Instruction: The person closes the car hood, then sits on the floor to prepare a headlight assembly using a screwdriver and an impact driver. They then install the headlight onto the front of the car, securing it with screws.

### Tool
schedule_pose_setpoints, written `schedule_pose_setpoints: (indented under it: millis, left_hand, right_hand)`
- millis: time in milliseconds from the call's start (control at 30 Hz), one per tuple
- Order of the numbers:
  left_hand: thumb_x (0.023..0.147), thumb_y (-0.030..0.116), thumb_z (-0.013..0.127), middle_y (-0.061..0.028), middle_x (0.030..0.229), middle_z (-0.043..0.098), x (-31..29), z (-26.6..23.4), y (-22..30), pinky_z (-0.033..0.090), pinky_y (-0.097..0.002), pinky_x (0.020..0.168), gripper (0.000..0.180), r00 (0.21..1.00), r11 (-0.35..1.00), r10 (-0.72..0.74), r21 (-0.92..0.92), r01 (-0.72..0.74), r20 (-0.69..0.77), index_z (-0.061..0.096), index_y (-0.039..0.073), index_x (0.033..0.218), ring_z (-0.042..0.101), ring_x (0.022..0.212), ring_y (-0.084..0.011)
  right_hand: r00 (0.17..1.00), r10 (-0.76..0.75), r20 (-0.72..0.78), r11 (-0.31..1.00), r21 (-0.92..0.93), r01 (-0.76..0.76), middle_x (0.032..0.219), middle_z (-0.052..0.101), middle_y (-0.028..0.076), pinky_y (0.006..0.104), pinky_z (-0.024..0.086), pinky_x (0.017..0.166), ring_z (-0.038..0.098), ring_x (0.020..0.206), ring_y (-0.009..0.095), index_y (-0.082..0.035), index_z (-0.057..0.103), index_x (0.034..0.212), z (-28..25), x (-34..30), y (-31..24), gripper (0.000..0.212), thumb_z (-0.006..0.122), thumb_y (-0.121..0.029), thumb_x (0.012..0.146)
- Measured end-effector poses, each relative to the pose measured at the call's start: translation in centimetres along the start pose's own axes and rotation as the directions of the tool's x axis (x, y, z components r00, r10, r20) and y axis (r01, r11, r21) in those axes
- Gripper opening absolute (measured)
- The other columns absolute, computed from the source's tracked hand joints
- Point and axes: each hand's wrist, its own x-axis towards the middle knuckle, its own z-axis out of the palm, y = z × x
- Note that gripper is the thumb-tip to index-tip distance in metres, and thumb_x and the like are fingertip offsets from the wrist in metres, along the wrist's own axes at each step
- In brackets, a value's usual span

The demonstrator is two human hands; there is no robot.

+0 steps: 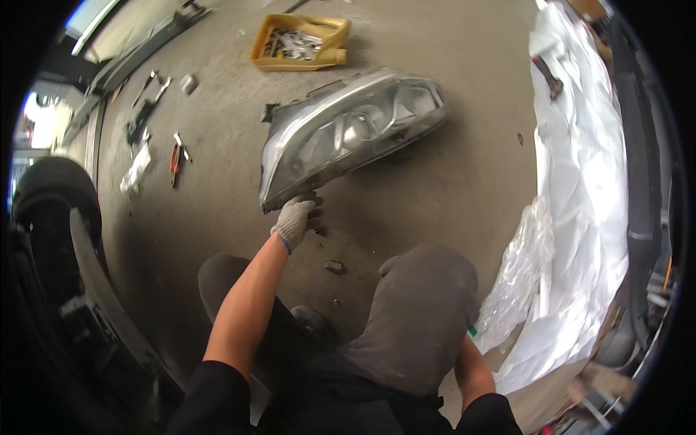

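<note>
A car headlight (355, 130) with a clear lens lies tilted on the floor in front of me, its narrow end toward the lower left. My left hand (296, 220), in a whitish knit glove, is at the near edge of that end. Its fingers are partly spread and point right, just under the rim; whether they touch it I cannot tell. My right forearm (473, 370) comes in beside my right knee. The right hand itself is hidden behind the leg, with only a small green spot showing there. A small dark piece (334, 267) lies on the floor between my knees.
Beyond the headlight stands a cut-open yellow jug (299, 67) holding metal small parts. Orange-handled pliers (175, 163), other tools and a crumpled white bag (136, 170) lie left. White sheeting (580, 196), clear plastic wrap (518, 275) and a dark-and-red tool (549, 77) are right.
</note>
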Motion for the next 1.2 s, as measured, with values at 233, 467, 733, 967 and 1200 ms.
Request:
schedule_pose_setpoints:
  millis: [233,467,733,967,1200]
  left_hand:
    - [0.09,0.009,0.055,-0.0089,0.094,0.067,0.4,1.4,0.4,0.053,-0.0359,0.061,0.025,0.999,0.999,0.018,-0.043,-0.02,-0.039,0.062,0.004,0.114,0.064,0.075,-0.0207]
    - [0.087,0.015,0.059,-0.0086,0.088,0.066,-1.1,2.4,0.2,0.051,-0.0339,0.059,0.027,0.975,0.996,0.053,0.08,-0.037,-0.217,0.063,0.003,0.11,0.063,0.07,-0.0185]
    - [0.09,0.036,0.06,-0.0078,0.094,0.066,-0.5,2.6,0.2,0.052,-0.0354,0.066,0.045,0.983,0.963,0.131,0.253,-0.094,-0.132,0.061,0.001,0.119,0.061,0.077,-0.0179]
    - [0.089,0.038,0.062,-0.0155,0.107,0.068,1.1,2.2,-1.1,0.052,-0.0362,0.075,0.06,0.953,0.901,0.269,0.385,-0.199,-0.138,0.056,-0.004,0.132,0.065,0.089,-0.0226]
    - [0.09,0.046,0.062,-0.0259,0.131,0.061,-3.2,3.1,2.1,0.045,-0.04,0.102,0.072,0.946,0.887,0.293,0.41,-0.213,-0.142,0.051,-0.006,0.138,0.059,0.122,-0.0353]
  right_hand:
    - [0.964,-0.239,-0.113,0.802,0.536,0.262,0.104,0.067,0.021,0.0478,0.048,0.087,0.063,0.1,0.041,-0.006,0.063,0.117,-16.5,5.9,-7.5,0.042,0.062,-0.034,0.086]
    - [0.674,-0.711,0.2,0.697,0.326,0.639,0.094,0.071,0.018,0.0415,0.052,0.084,0.068,0.094,0.036,-0.003,0.068,0.112,-33.1,9.7,-21.3,0.037,0.06,-0.026,0.085]
    - [0.672,-0.734,0.096,0.674,-0.009,0.738,0.103,0.071,0.02,0.0463,0.051,0.092,0.066,0.102,0.037,-0.007,0.073,0.107,-30.5,10.4,-30.5,0.038,0.056,-0.034,0.086]
    - [0.663,-0.746,0.065,0.665,0.007,0.747,0.1,0.071,0.021,0.0464,0.051,0.091,0.067,0.1,0.037,-0.007,0.073,0.109,-30.5,11.4,-30.5,0.04,0.061,-0.036,0.085]
    - [0.701,-0.706,0.098,0.707,0.042,0.706,0.101,0.071,0.021,0.0459,0.051,0.091,0.066,0.101,0.038,-0.008,0.074,0.108,-30.4,10.4,-31.1,0.039,0.062,-0.038,0.086]
